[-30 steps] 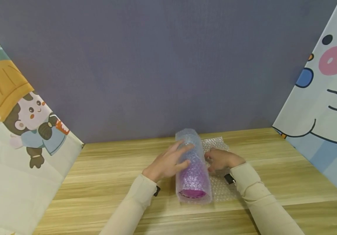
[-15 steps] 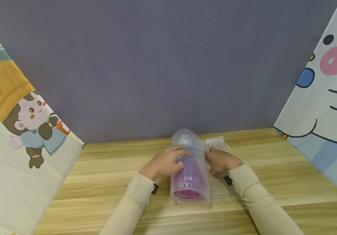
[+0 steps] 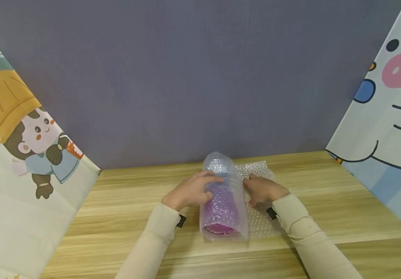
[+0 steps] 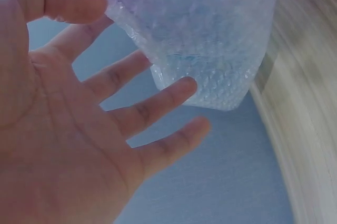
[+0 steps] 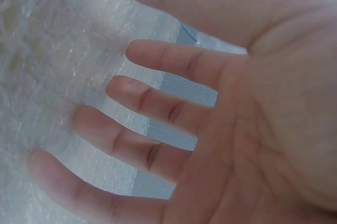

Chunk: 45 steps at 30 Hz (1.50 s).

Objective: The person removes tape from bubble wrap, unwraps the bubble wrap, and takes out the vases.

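A bubble-wrapped cylinder (image 3: 221,211) lies lengthwise on the table, purple at the near end and bluish at the far end. The layers over it blur what the inner object is. My left hand (image 3: 189,190) rests along its left side, fingers spread over the top. In the left wrist view those fingers reach the edge of the bubble wrap (image 4: 210,29) without curling round it. To the right a loose flap of bubble wrap (image 3: 261,224) lies flat. Over this flap my right hand (image 3: 264,190) points its fingers down, and the right wrist view shows them extended and apart.
The wood-grain table (image 3: 130,217) ends at a grey-blue backdrop (image 3: 200,85). Printed cartoon panels stand on the left (image 3: 12,217) and on the right (image 3: 378,124).
The wrapped cylinder has rolled a little to the left, and my left hand has shifted left with it. More flat wrap shows on its right. The right hand stays nearly in place.
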Available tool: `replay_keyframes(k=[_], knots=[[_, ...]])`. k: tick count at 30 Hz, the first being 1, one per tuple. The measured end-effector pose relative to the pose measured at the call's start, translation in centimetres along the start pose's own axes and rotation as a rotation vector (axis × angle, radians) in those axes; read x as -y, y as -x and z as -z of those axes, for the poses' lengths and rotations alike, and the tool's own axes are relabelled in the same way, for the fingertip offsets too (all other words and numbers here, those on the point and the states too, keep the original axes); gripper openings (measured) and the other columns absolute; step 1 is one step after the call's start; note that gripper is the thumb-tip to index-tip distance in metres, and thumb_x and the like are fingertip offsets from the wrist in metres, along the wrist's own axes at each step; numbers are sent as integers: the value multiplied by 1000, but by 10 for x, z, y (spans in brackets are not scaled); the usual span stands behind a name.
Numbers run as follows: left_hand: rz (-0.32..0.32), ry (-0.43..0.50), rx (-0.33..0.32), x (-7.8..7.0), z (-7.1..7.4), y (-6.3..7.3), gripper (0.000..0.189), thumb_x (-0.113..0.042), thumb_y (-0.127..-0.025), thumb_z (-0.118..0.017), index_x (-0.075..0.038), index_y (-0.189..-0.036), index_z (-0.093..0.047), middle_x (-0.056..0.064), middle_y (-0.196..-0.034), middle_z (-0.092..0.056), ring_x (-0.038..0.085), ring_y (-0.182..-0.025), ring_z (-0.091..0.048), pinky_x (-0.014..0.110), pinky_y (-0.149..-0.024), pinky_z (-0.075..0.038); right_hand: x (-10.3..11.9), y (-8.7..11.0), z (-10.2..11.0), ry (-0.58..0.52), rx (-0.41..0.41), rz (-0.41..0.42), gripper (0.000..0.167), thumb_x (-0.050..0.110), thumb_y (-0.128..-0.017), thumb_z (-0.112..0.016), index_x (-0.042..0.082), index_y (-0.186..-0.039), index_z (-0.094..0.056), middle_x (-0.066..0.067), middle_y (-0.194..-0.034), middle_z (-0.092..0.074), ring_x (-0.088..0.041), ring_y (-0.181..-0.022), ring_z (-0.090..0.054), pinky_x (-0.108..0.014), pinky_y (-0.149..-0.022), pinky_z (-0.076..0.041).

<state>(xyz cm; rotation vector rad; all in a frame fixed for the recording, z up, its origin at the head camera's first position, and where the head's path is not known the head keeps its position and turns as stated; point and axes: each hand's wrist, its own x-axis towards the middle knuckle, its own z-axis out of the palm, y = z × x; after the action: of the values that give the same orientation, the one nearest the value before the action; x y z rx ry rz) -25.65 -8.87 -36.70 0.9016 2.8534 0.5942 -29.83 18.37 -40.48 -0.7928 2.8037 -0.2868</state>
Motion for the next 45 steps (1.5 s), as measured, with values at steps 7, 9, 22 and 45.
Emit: replay_keyframes(k=[7, 9, 22, 45], knots=[[-10, 44, 12, 4, 5, 3, 64, -8, -86, -63, -27, -147, -56, 5, -160, -44, 30, -150, -38, 54, -123, -36, 1, 0, 0, 6, -3, 12, 50, 15, -69, -91, 6, -110, -66, -6, -100, -57, -21, -85, -59, -40, -74, -56], [-11, 51, 13, 5, 6, 4, 65, -5, -85, -65, -25, -146, -56, 4, -159, -46, 28, -149, -40, 52, -123, -37, 1, 0, 0, 0, -7, 15, 50, 14, -68, -91, 6, -111, -66, -7, -101, -57, -21, -85, -59, -40, -74, -56], [8, 86, 17, 9, 10, 7, 78, 18, -73, -66, -22, -139, -57, 9, -155, -46, 30, -143, -48, 46, -113, -50, 1, 4, -2, -72, 45, -57, 82, 32, -61, -96, 5, -129, -59, -15, -118, -53, -33, -100, -58, -53, -83, -58], [117, 125, 39, 12, 12, 14, 69, 22, -73, -68, -18, -126, -51, 15, -148, -48, 29, -104, -63, 24, -59, -56, -9, 2, -1, -157, 34, -61, 61, 12, -70, -93, 10, -121, -59, -11, -118, -54, -28, -99, -59, -46, -86, -57]])
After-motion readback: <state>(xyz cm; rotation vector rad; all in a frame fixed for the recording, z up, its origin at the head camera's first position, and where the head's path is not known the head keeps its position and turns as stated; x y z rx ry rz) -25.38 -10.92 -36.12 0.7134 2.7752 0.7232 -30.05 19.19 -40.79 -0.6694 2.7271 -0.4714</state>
